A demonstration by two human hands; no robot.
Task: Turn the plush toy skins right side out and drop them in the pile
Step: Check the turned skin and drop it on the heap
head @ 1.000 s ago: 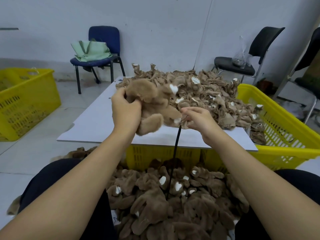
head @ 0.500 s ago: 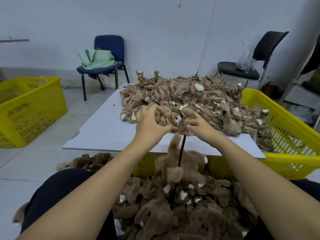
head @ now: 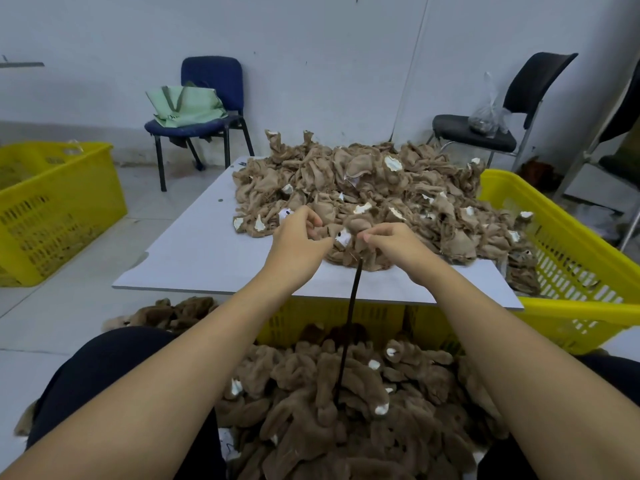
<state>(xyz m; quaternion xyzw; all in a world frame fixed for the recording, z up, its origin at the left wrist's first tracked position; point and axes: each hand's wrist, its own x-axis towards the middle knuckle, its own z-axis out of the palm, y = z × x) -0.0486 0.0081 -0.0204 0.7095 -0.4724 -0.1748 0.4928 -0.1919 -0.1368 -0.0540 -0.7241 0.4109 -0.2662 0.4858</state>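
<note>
A heap of inside-out brown plush skins (head: 398,188) with white patches covers the right half of the white board (head: 204,258). Both my hands are at the heap's near edge. My left hand (head: 298,240) and my right hand (head: 394,245) pinch one inside-out skin (head: 349,233) between them. A thin black rod (head: 348,334) stands upright from below up to that skin, just under my right hand. Between my knees lies the pile of furry turned skins (head: 332,410).
A yellow crate (head: 571,271) sits under and to the right of the board. Another yellow crate (head: 52,209) stands on the floor at left. A blue chair (head: 204,109) with a green bag and a black chair (head: 485,133) with a plastic bag stand by the wall.
The furry turned skin I held has dropped into the pile between my knees. Both hands moved forward to the heap and took hold of an inside-out skin.
</note>
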